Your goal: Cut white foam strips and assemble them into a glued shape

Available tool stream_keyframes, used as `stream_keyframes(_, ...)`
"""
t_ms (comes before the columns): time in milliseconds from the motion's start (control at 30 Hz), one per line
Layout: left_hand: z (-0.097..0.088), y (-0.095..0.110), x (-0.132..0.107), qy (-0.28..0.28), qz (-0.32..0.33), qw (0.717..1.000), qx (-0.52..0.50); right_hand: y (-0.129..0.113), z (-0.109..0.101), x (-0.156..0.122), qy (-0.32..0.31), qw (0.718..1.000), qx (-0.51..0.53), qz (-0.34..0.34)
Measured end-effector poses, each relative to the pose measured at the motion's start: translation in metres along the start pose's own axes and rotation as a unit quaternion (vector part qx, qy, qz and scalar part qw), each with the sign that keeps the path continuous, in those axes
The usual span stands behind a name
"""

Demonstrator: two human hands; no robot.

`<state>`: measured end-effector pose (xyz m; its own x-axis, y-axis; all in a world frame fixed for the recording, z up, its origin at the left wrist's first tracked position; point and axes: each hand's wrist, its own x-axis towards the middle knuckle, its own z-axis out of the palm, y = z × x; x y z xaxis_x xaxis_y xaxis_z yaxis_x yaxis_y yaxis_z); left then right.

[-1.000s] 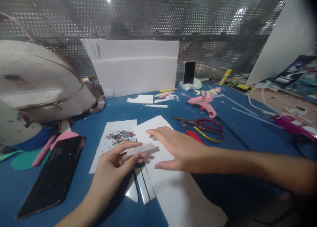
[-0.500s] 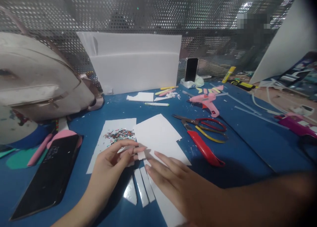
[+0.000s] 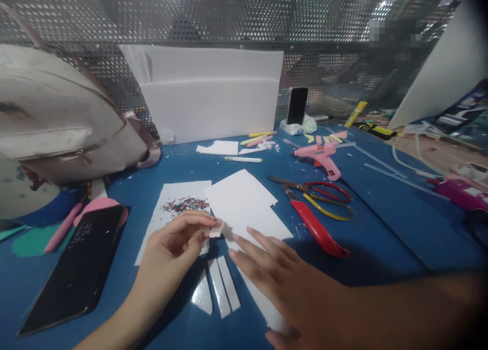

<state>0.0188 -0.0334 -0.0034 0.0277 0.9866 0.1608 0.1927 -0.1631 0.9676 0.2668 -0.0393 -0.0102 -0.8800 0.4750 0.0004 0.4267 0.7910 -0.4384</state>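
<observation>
Between thumb and fingertips, my left hand (image 3: 179, 240) pinches a small white piece of foam or card (image 3: 216, 231). My right hand (image 3: 270, 268) lies with fingers stretched out over white sheets (image 3: 244, 197), holding nothing; its fingertips are near or on the lowest sheet. Just below my left hand lie several white strips (image 3: 224, 286), some with a glossy face. Under and behind that hand a white paper (image 3: 152, 238) carries a heap of multicoloured sequins or beads (image 3: 186, 205), partly hidden by the fingers.
Right of the sheets lie red-handled pliers or cutters (image 3: 316, 230) and scissors (image 3: 328, 200). Behind them is a pink glue gun (image 3: 322, 159). A dark phone (image 3: 72, 273) lies at left, before a pale backpack (image 3: 68, 121). A white board (image 3: 213, 95) stands at the back.
The white piece has tilted and moved slightly up and left in my left hand. My right hand has shifted slightly right, away from it. The top sheet has moved slightly.
</observation>
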Motion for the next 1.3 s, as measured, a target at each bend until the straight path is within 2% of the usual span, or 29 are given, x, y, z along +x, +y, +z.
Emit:
stream_keyframes(200,0.003,-0.002,0.001,0.001,0.045,0.999,0.001,0.008,-0.012,0.007,-0.024,0.998,-0.003,0.066)
stream_keyframes(300,0.003,-0.003,0.001,0.003,0.056,0.998,0.001,0.013,-0.017,0.011,-0.014,0.996,-0.025,0.087)
stream_keyframes(533,0.002,-0.003,-0.002,0.02,0.009,1.0,-0.016,0.027,-0.023,0.016,0.026,0.996,-0.055,0.067)
stream_keyframes(667,0.004,-0.002,-0.005,0.009,-0.025,0.999,-0.039,0.025,-0.03,0.019,0.054,0.998,0.01,0.037)
stream_keyframes(767,0.008,-0.001,-0.008,-0.012,-0.035,0.997,-0.062,0.02,-0.037,0.022,0.067,0.991,0.115,0.021)
stream_keyframes(867,0.011,-0.001,-0.01,-0.044,-0.034,0.996,-0.072,0.013,-0.04,0.028,0.045,0.962,0.263,0.048)
stream_keyframes(1033,0.011,0.0,-0.015,-0.054,0.006,0.998,-0.042,0.011,-0.037,0.037,-0.005,0.86,0.496,0.12)
stream_keyframes(1067,0.01,0.001,-0.016,-0.052,0.024,0.998,-0.027,0.012,-0.037,0.038,-0.005,0.852,0.509,0.122)
stream_keyframes(1100,0.009,0.003,-0.017,-0.056,0.058,0.997,0.0,0.013,-0.038,0.037,-0.002,0.856,0.502,0.123)
stream_keyframes(1167,0.007,0.008,-0.02,-0.08,0.169,0.979,0.082,0.015,-0.04,0.035,0.009,0.89,0.439,0.123)
stream_keyframes(1233,0.007,0.011,-0.024,-0.106,0.291,0.931,0.193,0.016,-0.043,0.03,0.025,0.925,0.362,0.11)
stream_keyframes(1300,0.011,0.013,-0.03,-0.118,0.406,0.857,0.296,0.018,-0.045,0.024,0.035,0.953,0.29,0.081)
